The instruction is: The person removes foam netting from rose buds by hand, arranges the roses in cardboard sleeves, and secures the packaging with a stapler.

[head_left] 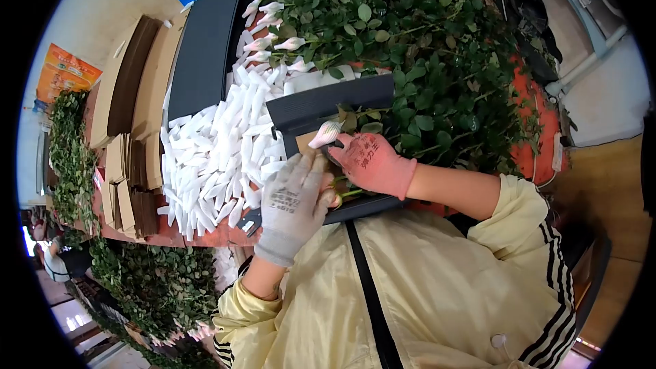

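My left hand (pixel 290 201), in a grey-white glove, reaches into a dark corrugated wrap (pixel 331 101) on the table. Its fingers are stretched forward over a piece of brown cardboard (pixel 305 141), and pale rose heads (pixel 334 197) show beside its thumb. My right hand (pixel 372 162), in a pink glove, is closed with its fingertips at a rose bud in a white net sleeve (pixel 325 134). Green stems (pixel 352 193) run below the right wrist. My fingers hide part of the wrap's inside.
White foam sleeves (pixel 219 154) are heaped on the left of the red table (pixel 540 133). Leafy rose stems (pixel 410 41) cover the right and back. A dark panel (pixel 205 51) and cardboard pieces (pixel 126 82) stand at the left. A metal-framed chair (pixel 581 14) is at the far right.
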### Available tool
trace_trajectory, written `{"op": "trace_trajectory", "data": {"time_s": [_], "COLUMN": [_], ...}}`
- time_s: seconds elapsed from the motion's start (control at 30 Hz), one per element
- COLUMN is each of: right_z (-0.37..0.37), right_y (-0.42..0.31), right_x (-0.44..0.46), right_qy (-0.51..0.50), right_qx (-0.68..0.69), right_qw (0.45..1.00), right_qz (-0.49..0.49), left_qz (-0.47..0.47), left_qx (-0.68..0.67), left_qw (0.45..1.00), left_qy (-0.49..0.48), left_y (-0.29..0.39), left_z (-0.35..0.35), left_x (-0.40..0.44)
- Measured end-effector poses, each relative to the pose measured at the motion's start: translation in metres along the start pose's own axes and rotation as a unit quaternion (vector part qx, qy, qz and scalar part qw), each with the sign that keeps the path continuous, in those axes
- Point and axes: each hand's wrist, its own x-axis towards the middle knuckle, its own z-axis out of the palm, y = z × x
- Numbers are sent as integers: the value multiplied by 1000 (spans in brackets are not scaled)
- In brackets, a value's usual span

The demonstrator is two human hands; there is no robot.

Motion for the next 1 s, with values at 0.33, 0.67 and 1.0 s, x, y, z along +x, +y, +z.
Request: {"op": "trace_trajectory", "data": {"time_s": [0.33, 0.67, 1.0], "right_z": [-29, -23, -68], "right_y": [26, 31, 30], "right_x": [13, 9, -13], "right_qy": [53, 23, 21], "right_qx": [-94, -123, 3], "right_qw": [993, 992, 999], "right_qz": [-51, 12, 43], "left_qz": [-15, -29, -7], "left_qx": [9, -19, -26], "left_qw": [1000, 998, 999], "left_qy": [8, -47, -28], "left_y": [9, 16, 13], "left_z": [15, 14, 14], "left_x": [-4, -9, -11]}}
